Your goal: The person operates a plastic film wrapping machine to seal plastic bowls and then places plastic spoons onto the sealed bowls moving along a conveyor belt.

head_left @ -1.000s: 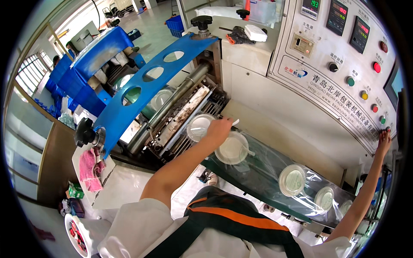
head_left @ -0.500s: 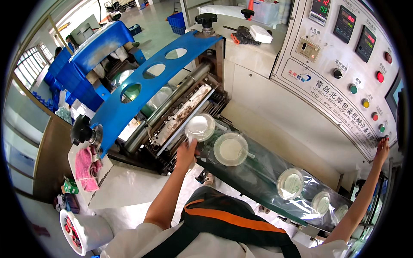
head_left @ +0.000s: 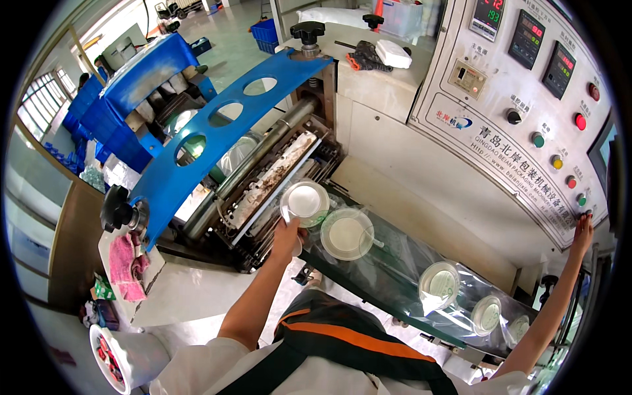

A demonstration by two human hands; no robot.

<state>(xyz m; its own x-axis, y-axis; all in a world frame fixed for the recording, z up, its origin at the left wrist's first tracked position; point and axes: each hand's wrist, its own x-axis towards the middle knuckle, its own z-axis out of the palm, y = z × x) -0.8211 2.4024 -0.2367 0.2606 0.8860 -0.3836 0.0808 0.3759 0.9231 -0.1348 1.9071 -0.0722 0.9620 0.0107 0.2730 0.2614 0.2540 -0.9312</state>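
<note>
My left hand point(head_left: 287, 236) grips the near edge of a clear round lidded cup point(head_left: 305, 201) at the mouth of the packaging machine, by the rollers point(head_left: 273, 172). A second round cup point(head_left: 347, 233) lies just right of it on the green conveyor belt point(head_left: 388, 280), under clear film. Further right on the belt sit several film-wrapped cups point(head_left: 440, 285). My right hand point(head_left: 582, 229) reaches up to the lower right corner of the white control panel point(head_left: 500, 125), fingertips on it near a small green button.
A blue arm with round holes point(head_left: 217, 135) slants over the machine, with a black knob point(head_left: 117, 209) at its near end. A pink rag point(head_left: 125, 260) hangs at left. A white tub point(head_left: 125, 359) stands lower left. Blue crates point(head_left: 266, 31) sit on the floor behind.
My left hand drew back from the belt cup, then took hold of the cup at the machine mouth. The right hand stays on the panel.
</note>
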